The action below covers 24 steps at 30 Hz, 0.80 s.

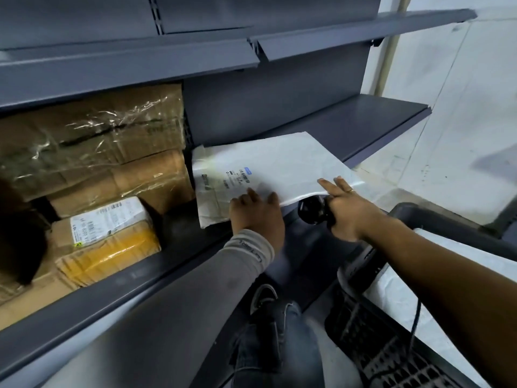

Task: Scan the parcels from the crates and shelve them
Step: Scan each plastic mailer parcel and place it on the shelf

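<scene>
On the dark grey metal shelf (363, 119), head view: a flat white plastic mailer bag (279, 166) with a printed label lies partly on the shelf, its near edge overhanging toward the person. Left hand (256, 217), in a grey long sleeve (246, 253), rests flat on the bag's near-left corner, fingers straight and spread, palm down, pressing it. Right hand (345, 208), bare forearm, has its index and middle fingers extended over the bag's near-right edge, touching the top; a ring shows on one finger. The remaining fingers and thumb curl around a black handheld barcode scanner (312, 211) sitting just under the bag's edge, directly below those fingertips, with a black cable (414, 326) running down from it. Left of the left fingers, in the adjacent shelf bay: stacked brown cardboard boxes (92, 135) wrapped in clear tape, and in front of them a smaller brown box with yellow tape and a white label (106, 239). Right of and below the right hand: a dark plastic crate (391, 357) with a lattice wall, holding more white parcels (458, 264). Below the hands: jeans and a shoe, blurred.
</scene>
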Motion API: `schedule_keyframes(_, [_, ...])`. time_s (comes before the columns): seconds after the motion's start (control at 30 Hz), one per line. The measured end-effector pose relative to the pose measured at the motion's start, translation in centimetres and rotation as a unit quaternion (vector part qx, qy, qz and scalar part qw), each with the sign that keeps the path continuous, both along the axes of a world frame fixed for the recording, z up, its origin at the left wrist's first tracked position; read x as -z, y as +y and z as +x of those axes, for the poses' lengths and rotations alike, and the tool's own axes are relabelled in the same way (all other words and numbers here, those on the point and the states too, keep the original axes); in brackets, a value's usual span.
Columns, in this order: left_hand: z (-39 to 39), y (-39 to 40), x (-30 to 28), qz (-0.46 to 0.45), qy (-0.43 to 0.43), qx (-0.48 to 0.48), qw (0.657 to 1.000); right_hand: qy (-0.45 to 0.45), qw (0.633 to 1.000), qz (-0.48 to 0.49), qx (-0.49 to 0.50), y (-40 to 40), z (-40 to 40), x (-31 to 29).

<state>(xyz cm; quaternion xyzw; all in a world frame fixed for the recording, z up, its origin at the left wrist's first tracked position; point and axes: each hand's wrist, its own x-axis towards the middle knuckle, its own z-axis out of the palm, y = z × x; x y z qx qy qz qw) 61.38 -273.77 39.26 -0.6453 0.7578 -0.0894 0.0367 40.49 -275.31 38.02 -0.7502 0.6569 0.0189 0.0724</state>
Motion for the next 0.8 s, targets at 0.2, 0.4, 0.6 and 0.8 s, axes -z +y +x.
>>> schedule_keyframes(0.2, [0.2, -3.1, 1.4, 0.030, 0.089, 0.105, 0.990, -0.033, 0.999, 0.002, -0.019, -0.4, -0.7, 0.0])
schedule_keyframes(0.4, [-1.2, -4.7, 2.1, 0.024, 0.085, 0.057, 0.994, -0.053, 0.998, 0.002, -0.021, 0.4, -1.1, 0.3])
schedule_keyframes(0.6, [-3.6, -6.4, 1.6, 0.033, 0.093, -0.005, 0.995, -0.111, 0.994, -0.024, 0.001, 2.2, -1.1, 0.0])
schedule_keyframes(0.8, [-4.2, -6.6, 1.1, 0.026, 0.079, -0.020, 0.996, -0.162, 0.986, -0.028, 0.026, 6.2, -2.4, -0.4])
